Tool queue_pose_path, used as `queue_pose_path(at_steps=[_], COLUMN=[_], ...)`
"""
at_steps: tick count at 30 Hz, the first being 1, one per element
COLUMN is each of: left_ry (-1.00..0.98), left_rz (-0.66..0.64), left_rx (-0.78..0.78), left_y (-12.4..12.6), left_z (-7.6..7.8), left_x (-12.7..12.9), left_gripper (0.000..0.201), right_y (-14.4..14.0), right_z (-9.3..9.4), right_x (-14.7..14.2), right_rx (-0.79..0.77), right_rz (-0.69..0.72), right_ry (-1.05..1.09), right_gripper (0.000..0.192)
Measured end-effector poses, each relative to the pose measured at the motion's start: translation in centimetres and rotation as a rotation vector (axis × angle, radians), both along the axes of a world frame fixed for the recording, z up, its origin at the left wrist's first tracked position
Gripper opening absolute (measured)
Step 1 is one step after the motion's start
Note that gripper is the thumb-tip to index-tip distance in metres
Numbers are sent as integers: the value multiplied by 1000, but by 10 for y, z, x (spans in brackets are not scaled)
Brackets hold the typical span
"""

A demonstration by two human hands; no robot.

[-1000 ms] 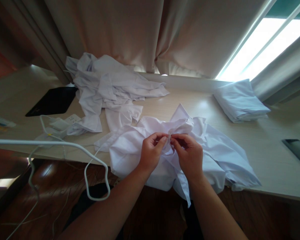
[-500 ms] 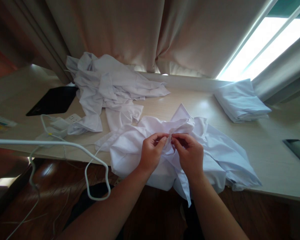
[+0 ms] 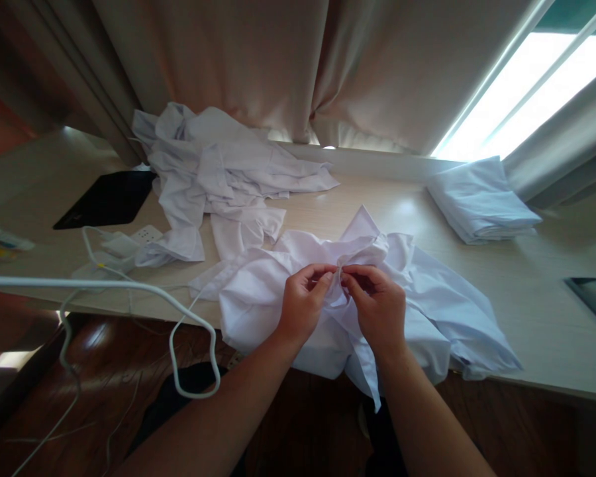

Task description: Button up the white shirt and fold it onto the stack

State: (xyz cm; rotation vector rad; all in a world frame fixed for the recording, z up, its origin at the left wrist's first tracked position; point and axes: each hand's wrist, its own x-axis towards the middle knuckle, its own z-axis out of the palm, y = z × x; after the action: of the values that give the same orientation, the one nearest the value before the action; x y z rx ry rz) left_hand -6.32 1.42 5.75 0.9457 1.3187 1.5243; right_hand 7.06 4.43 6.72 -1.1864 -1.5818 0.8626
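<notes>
Pinching white garment [image 3: 258, 305], rumpled over front edge of table [image 3: 546, 311], btwn fingertips of L hand [image 3: 302, 298] & R hand [image 3: 381, 305], in front & L of folded white cloth [image 3: 481, 199].

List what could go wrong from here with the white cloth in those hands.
1. The white cloth hangs over the front edge of the table, so it might slip off if the left hand and right hand let go.
2. The looped white cable appears close to the left forearm, and might get snagged if that arm shifts.
</notes>
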Motion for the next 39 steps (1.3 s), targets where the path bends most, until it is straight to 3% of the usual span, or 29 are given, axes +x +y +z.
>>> queue_pose_path(at_steps=[39], left_ry=[-67], left_rz=[42], left_rx=[-15], left_y=[-3], left_z=[1], left_x=[-1], left_gripper=[20], right_y=[3], right_z=[-8], right_x=[-9], right_rx=[-68], right_rz=[18], right_ry=[113], right_gripper=[15])
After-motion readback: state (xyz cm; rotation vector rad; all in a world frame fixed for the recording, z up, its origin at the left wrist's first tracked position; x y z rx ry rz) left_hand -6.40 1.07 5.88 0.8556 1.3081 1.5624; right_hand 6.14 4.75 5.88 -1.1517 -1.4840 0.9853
